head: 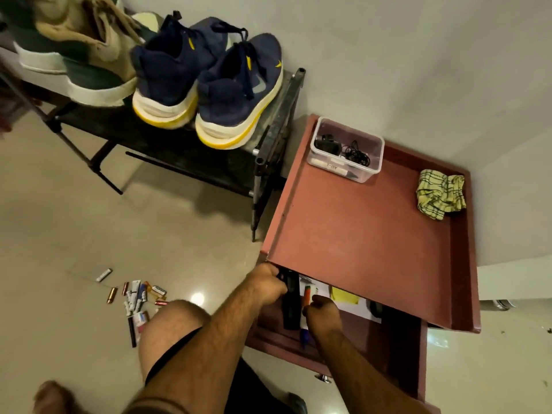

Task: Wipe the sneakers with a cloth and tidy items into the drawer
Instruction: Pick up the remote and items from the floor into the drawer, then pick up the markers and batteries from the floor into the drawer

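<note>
Tidying step in hand, judging by both hands down in the open drawer (334, 351) at lower centre of the frame. Left hand (270, 283) with fingers curled round a black flat object (291, 306); right hand (324, 313) pinching an orange marker (307, 294). Cloth (440, 194) crumpled on the red table (358, 234) at right; navy sneakers (206, 82) on the rack (277, 127), upper centre. Next, likely: release, then gather the scattered batteries and packets (137, 297) from the floor at lower left.

Navy sneakers (209, 82) on rack; crumpled cloth (440, 194) atop cabinet.
</note>
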